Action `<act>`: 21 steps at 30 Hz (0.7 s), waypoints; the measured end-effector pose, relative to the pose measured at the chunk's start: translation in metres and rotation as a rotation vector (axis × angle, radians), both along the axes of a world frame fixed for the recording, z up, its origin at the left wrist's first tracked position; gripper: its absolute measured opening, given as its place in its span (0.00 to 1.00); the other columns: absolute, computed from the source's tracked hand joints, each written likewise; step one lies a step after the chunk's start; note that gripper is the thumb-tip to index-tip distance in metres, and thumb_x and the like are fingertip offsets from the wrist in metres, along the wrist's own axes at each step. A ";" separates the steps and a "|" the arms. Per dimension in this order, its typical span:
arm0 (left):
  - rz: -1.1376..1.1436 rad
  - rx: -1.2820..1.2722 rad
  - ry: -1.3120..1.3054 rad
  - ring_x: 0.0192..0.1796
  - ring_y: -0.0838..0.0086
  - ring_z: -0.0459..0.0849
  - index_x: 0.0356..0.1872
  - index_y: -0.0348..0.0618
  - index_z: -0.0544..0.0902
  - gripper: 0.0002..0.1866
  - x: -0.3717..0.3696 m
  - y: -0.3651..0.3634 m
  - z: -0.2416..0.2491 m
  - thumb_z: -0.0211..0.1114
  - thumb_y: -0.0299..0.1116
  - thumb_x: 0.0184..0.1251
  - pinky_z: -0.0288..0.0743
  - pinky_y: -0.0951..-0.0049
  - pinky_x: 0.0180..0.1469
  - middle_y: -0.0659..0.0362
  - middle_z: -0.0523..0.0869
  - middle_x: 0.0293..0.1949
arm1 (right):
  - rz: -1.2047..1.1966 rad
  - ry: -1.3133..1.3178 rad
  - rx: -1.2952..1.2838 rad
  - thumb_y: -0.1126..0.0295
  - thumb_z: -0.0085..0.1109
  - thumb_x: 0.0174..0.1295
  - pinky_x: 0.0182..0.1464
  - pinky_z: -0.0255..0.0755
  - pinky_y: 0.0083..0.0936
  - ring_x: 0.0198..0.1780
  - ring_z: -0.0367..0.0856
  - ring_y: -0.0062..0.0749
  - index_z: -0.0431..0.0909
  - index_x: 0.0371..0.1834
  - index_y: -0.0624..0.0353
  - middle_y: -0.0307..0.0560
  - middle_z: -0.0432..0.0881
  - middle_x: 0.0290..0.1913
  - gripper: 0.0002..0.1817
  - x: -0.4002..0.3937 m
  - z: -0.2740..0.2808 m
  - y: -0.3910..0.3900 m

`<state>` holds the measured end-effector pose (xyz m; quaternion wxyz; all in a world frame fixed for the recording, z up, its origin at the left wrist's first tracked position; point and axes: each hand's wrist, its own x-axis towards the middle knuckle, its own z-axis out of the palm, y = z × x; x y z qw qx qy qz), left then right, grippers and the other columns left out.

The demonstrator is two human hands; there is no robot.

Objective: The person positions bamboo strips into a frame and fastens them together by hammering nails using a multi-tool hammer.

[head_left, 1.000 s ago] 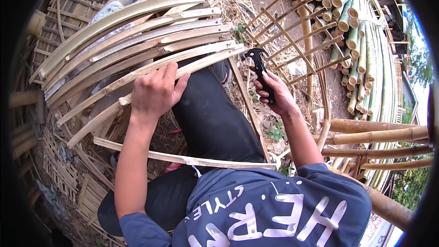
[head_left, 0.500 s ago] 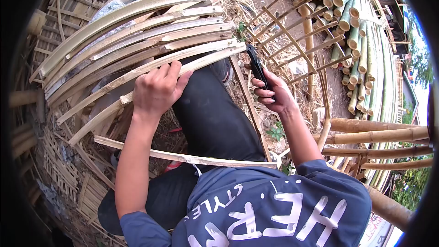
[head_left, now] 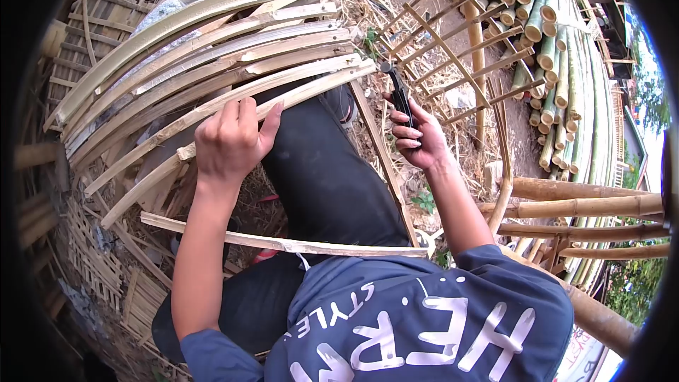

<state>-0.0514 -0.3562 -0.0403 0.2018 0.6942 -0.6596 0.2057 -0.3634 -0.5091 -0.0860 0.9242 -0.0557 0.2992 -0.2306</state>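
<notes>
My left hand (head_left: 230,138) is curled over a split bamboo strip (head_left: 325,87), the nearest of several laid side by side, with its thumb sticking up. In my right hand (head_left: 424,140) is a black hammer (head_left: 399,99), its handle wrapped by the fingers. The hammer's round head is close to the far right end of that strip, just off it. Another bamboo strip (head_left: 332,247) lies across my lap, and a thin upright slat (head_left: 385,163) runs beside my dark-trousered leg.
More bamboo strips (head_left: 212,49) extend to the upper left. A bamboo lattice frame (head_left: 453,56) leans at the upper right, before a stack of green bamboo poles (head_left: 566,92). Thick bamboo rails (head_left: 587,207) are at the right. Woven panels (head_left: 92,255) lie at the left.
The hammer's head has tipped slightly, so its round face shows and a gap to the strip's end is visible. My left hand and the strips have shifted slightly left in view.
</notes>
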 end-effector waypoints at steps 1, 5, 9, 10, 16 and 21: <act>0.049 0.035 0.002 0.19 0.66 0.82 0.22 0.43 0.77 0.24 -0.001 0.004 0.002 0.66 0.51 0.70 0.77 0.68 0.21 0.57 0.78 0.18 | -0.005 0.008 -0.006 0.55 0.35 0.83 0.16 0.55 0.09 0.20 0.59 0.10 0.55 0.79 0.57 0.33 0.65 0.32 0.28 0.000 -0.001 0.002; 0.248 0.199 0.011 0.23 0.62 0.84 0.22 0.43 0.78 0.25 -0.003 0.021 0.012 0.62 0.53 0.73 0.78 0.62 0.27 0.55 0.79 0.19 | 0.010 0.043 -0.052 0.55 0.35 0.83 0.16 0.55 0.09 0.20 0.59 0.10 0.56 0.78 0.57 0.32 0.66 0.32 0.27 0.000 -0.004 0.006; 0.217 0.212 -0.007 0.25 0.62 0.83 0.22 0.44 0.78 0.24 0.006 0.029 0.006 0.61 0.51 0.73 0.76 0.61 0.28 0.56 0.80 0.20 | 0.032 0.095 -0.088 0.55 0.36 0.83 0.16 0.54 0.09 0.20 0.59 0.10 0.57 0.78 0.57 0.32 0.66 0.33 0.27 0.008 -0.003 0.008; 0.206 0.200 -0.008 0.25 0.62 0.82 0.22 0.44 0.78 0.23 0.006 0.029 0.006 0.61 0.51 0.73 0.76 0.61 0.28 0.56 0.80 0.21 | 0.049 0.081 -0.095 0.55 0.38 0.82 0.17 0.54 0.09 0.21 0.59 0.10 0.59 0.76 0.56 0.33 0.67 0.33 0.26 0.009 -0.002 0.008; 0.206 0.189 -0.013 0.26 0.61 0.82 0.24 0.44 0.78 0.22 0.005 0.029 0.005 0.60 0.48 0.75 0.76 0.61 0.28 0.56 0.81 0.21 | 0.092 0.076 -0.127 0.54 0.40 0.82 0.19 0.53 0.08 0.22 0.58 0.09 0.61 0.74 0.54 0.33 0.67 0.35 0.25 0.011 -0.003 0.008; 0.246 0.242 0.069 0.23 0.59 0.84 0.24 0.42 0.80 0.22 0.001 0.023 0.009 0.59 0.47 0.76 0.77 0.60 0.27 0.54 0.82 0.19 | 0.094 0.052 -0.108 0.55 0.39 0.82 0.19 0.54 0.09 0.21 0.59 0.10 0.60 0.75 0.54 0.34 0.67 0.36 0.25 0.011 -0.006 0.009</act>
